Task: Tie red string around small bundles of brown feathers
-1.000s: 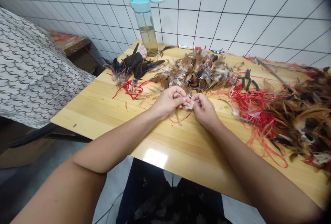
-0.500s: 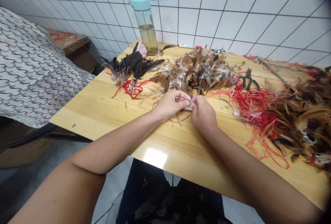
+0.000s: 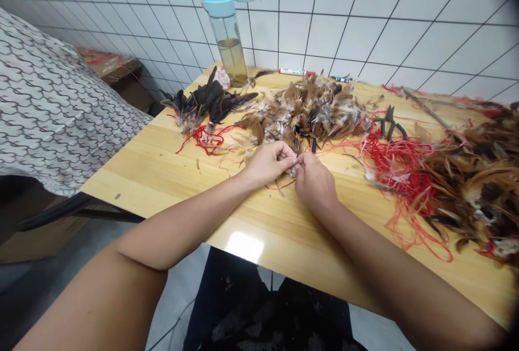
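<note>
My left hand (image 3: 271, 163) pinches a small feather bundle (image 3: 293, 172), whose pale fluffy base shows just under the fingertips. Thumb and fingers of my right hand (image 3: 317, 180) are closed on the same spot, touching the left fingertips. A thin red string (image 3: 279, 186) curves on the table below the hands. Right behind the fingers lies a heap of brown and white feathers (image 3: 310, 107). Exactly how the fingers grip the bundle is partly hidden.
Black feathers (image 3: 208, 99) and a water bottle (image 3: 232, 42) are at the back left. Pliers (image 3: 390, 124), tangled red string (image 3: 399, 170) and long brown feathers (image 3: 482, 178) occupy the right. A red-capped marker (image 3: 292, 72) lies by the tiled wall; patterned cloth (image 3: 60, 107) hangs left.
My right hand has shifted slightly left, and its fingertips are a little differently placed on the bundle. My left hand stays almost where it was.
</note>
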`<state>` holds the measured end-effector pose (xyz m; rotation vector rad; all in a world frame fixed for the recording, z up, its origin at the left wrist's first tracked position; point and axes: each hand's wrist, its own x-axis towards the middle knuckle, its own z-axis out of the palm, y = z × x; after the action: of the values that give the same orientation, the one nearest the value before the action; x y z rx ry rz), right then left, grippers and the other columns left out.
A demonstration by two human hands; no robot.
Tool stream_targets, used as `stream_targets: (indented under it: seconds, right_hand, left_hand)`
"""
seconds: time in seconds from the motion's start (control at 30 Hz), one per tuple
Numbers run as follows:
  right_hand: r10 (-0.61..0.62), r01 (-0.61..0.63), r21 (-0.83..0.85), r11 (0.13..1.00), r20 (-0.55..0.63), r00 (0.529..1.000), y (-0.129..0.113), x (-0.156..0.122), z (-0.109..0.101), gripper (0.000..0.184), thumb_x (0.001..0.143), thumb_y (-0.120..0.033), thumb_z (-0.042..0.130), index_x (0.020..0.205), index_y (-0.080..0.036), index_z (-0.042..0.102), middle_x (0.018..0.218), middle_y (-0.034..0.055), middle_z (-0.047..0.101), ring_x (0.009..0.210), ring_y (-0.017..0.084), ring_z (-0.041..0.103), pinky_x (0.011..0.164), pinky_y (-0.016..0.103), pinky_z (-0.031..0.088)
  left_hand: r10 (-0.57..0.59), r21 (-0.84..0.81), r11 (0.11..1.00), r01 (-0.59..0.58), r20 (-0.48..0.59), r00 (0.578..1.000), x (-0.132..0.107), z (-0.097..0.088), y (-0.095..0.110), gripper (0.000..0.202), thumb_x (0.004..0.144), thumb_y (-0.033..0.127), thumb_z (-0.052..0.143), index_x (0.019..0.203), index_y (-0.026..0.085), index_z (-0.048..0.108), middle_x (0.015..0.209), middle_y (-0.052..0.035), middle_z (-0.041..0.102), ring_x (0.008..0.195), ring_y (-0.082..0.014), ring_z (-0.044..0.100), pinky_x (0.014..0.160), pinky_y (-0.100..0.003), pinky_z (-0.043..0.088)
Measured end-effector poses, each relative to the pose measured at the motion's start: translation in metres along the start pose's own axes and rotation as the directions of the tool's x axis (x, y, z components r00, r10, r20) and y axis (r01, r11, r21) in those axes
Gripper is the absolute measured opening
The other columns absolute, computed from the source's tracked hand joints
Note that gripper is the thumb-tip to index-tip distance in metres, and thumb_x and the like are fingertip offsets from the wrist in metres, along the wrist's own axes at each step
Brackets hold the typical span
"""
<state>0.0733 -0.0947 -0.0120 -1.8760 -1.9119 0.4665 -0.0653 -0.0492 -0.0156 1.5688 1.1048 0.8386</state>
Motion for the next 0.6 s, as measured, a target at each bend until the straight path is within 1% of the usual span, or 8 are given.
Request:
stream_targets:
  seconds: [0.13,0.2,0.3,0.37,0.47,0.53,0.6]
  right_hand:
    - [-0.003,0.01,0.159,0.987,-0.046,0.999,0.008,0.005,0.002,0.017,0.088,-0.027,0.046,0.097,-0.02,0.058,0.084,0.0067,0.067,0.072,0.02,0.058,0.061,0.03,0.036]
    - [-0.032,0.056,0.251,0.966,-0.098,0.995,0.014,0.009,0.004,0.019,0.087,-0.028,0.048,0.099,-0.019,0.06,0.081,0.005,0.065,0.07,0.019,0.056,0.061,0.029,0.037]
    - [-0.092,0.141,0.325,0.935,-0.162,0.983,0.023,0.016,0.007,0.021,0.084,-0.025,0.051,0.101,-0.019,0.062,0.08,0.004,0.063,0.07,0.018,0.056,0.062,0.029,0.039]
    - [-0.133,0.187,0.334,0.924,-0.179,0.975,0.027,0.019,0.008,0.02,0.083,-0.023,0.052,0.098,-0.019,0.064,0.08,0.0037,0.063,0.072,0.018,0.056,0.063,0.03,0.039]
    - [-0.186,0.238,0.303,0.923,-0.192,0.964,0.03,0.022,0.007,0.013,0.082,-0.022,0.053,0.088,-0.02,0.065,0.08,0.0038,0.063,0.073,0.019,0.055,0.065,0.03,0.04]
    - [-0.198,0.243,0.263,0.934,-0.186,0.962,0.03,0.022,0.006,0.01,0.081,-0.02,0.053,0.081,-0.021,0.063,0.08,0.0043,0.063,0.075,0.019,0.055,0.068,0.031,0.04]
    - [-0.195,0.23,0.214,0.949,-0.171,0.966,0.028,0.021,0.004,0.01,0.082,-0.018,0.051,0.079,-0.021,0.061,0.081,0.0055,0.063,0.077,0.02,0.056,0.07,0.032,0.041]
  left_hand:
    - [0.018,-0.087,0.996,-0.013,0.058,0.998,0.001,-0.005,0.006,0.005,0.079,0.015,0.061,0.078,0.013,0.057,0.064,0.0011,0.062,0.058,-0.0073,0.06,0.06,-0.02,0.047]
    - [0.026,-0.135,0.991,-0.012,0.1,0.995,0.001,-0.007,0.007,0.004,0.08,0.013,0.059,0.079,0.012,0.056,0.064,0.001,0.061,0.059,-0.0071,0.06,0.061,-0.02,0.047]
    - [0.053,-0.142,0.989,-0.031,0.158,0.986,0.001,-0.008,0.006,0.004,0.082,0.013,0.058,0.079,0.012,0.056,0.064,0.0005,0.062,0.06,-0.007,0.059,0.062,-0.02,0.047]
    - [0.071,-0.131,0.99,-0.048,0.176,0.982,0.002,-0.007,0.005,0.004,0.082,0.012,0.057,0.079,0.012,0.055,0.065,0.0007,0.062,0.06,-0.0068,0.059,0.062,-0.02,0.047]
    - [0.075,-0.1,0.993,-0.057,0.188,0.979,0.002,-0.007,0.003,0.003,0.083,0.012,0.056,0.08,0.012,0.055,0.066,0.0005,0.062,0.061,-0.0066,0.059,0.063,-0.02,0.047]
    - [0.07,-0.08,0.995,-0.055,0.197,0.978,0.002,-0.007,0.002,0.002,0.083,0.013,0.057,0.082,0.012,0.056,0.066,0.0002,0.063,0.061,-0.0068,0.06,0.063,-0.02,0.047]
    - [0.067,-0.07,0.996,-0.054,0.201,0.977,0.002,-0.007,0.002,0.003,0.084,0.014,0.057,0.082,0.012,0.056,0.067,-0.0001,0.063,0.061,-0.0071,0.06,0.063,-0.02,0.047]
